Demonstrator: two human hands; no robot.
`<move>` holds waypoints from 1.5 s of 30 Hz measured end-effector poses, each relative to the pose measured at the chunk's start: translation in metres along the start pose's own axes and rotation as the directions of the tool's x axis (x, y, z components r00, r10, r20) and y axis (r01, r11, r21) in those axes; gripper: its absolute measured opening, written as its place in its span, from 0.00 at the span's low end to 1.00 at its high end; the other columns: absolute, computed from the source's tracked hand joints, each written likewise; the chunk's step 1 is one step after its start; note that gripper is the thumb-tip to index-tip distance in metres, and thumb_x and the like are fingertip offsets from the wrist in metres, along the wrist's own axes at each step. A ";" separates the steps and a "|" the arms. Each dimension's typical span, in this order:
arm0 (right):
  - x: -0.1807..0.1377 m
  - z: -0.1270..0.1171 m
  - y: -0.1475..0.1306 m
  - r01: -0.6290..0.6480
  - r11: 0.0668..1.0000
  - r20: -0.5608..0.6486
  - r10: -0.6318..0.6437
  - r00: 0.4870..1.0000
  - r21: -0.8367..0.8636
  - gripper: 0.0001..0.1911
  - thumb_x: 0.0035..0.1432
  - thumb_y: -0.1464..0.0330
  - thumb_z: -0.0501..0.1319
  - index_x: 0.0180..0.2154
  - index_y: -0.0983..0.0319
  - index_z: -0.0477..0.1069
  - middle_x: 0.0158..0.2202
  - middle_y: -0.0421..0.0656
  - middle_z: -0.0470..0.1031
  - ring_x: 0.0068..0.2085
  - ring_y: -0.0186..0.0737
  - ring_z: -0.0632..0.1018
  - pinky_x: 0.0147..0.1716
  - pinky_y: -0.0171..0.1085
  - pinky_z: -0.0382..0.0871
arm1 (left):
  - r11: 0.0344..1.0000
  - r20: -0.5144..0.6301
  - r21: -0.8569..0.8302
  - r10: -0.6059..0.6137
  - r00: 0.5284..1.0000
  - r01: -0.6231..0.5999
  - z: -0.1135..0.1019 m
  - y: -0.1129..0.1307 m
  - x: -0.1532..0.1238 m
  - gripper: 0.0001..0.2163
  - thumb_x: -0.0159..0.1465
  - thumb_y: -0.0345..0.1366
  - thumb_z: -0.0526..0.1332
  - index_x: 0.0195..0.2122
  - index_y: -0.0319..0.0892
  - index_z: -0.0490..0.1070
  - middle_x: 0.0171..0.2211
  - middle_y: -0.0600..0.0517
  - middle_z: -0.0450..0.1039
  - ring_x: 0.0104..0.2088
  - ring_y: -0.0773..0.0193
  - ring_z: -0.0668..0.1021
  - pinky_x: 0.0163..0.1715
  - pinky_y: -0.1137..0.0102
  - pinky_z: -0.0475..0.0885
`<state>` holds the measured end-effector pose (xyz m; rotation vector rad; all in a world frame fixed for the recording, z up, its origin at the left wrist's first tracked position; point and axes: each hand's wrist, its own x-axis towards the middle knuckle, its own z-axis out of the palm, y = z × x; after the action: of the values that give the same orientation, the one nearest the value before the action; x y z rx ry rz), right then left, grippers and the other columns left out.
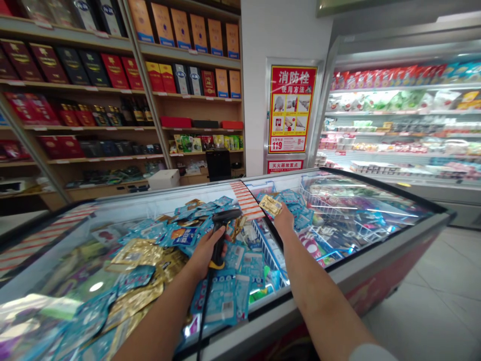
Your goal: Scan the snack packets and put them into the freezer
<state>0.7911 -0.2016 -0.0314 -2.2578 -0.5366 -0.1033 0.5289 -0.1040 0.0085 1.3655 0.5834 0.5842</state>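
Note:
My left hand [206,248] is wrapped round the grip of a black and yellow barcode scanner [221,235], whose cable runs down toward the freezer's front edge. In my right hand [284,220] is a small gold packet [270,205], pinched over the right part of the freezer top. Beyond that hand lies a pile of blue packets [296,203] on the glass. Around and under the scanner, more blue packets [221,296] are heaped on the left glass lid, mixed with gold packets [141,253]. Some packets beneath my left forearm are hidden.
The chest freezer [391,260] has sliding glass lids and wire baskets [268,250] inside. Behind it stand shelves of boxed goods [180,27]. A red hydrant sign [288,108] hangs on the wall, and a lit open fridge [406,115] stands at the right.

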 end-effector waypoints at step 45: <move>-0.025 0.041 -0.041 0.171 0.844 -0.038 -0.177 0.984 0.508 0.10 0.60 0.64 0.55 0.41 0.61 0.68 0.34 0.42 0.75 0.33 0.41 0.75 0.35 0.38 0.69 | 0.992 -0.107 -0.058 -0.118 0.987 0.112 -0.047 0.019 0.002 0.18 0.55 0.50 0.68 0.28 0.38 0.74 0.17 0.53 0.69 0.15 0.70 0.69 0.13 0.77 0.62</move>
<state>0.7480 -0.1556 -0.0370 -1.6886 -0.6849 -0.0337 0.4970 -0.0667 0.0219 1.2472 0.7269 0.5798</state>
